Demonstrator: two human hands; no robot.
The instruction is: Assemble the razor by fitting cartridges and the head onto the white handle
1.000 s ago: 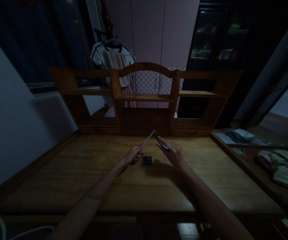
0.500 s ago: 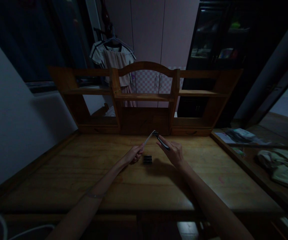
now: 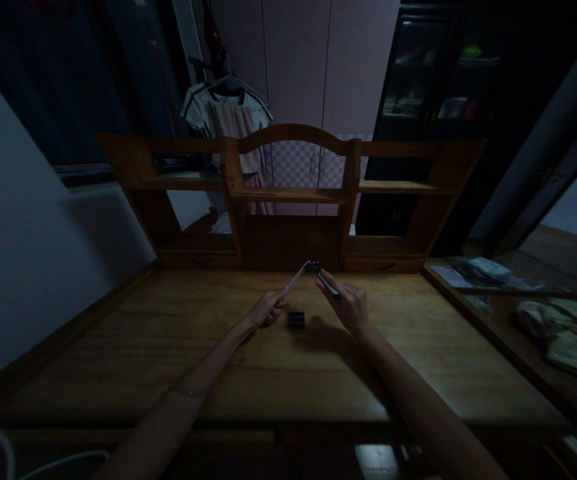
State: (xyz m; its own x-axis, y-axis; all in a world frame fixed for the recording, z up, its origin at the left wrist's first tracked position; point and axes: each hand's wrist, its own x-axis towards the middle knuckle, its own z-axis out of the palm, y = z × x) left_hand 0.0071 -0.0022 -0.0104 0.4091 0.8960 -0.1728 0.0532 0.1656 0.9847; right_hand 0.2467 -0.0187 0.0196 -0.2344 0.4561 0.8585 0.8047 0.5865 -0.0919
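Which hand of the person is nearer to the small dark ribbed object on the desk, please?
Left. The left hand is close to the small dark ribbed object, on its left side; the right hand is farther away, on its right side.

Pale stick [image 3: 297,275]: lower end hidden in left hand [image 3: 269,307]; dark-handled tool [image 3: 330,288] partly covered by right hand [image 3: 351,305], its head too small to read. Dark items [image 3: 296,321] on bench [image 3: 183,313] blurred. Forearms [image 3: 418,393], white cable [image 3: 5,440] cut by bottom edge.

the dark-headed tool [image 3: 329,287] has shifted slightly rightward against the white stick [image 3: 297,276].
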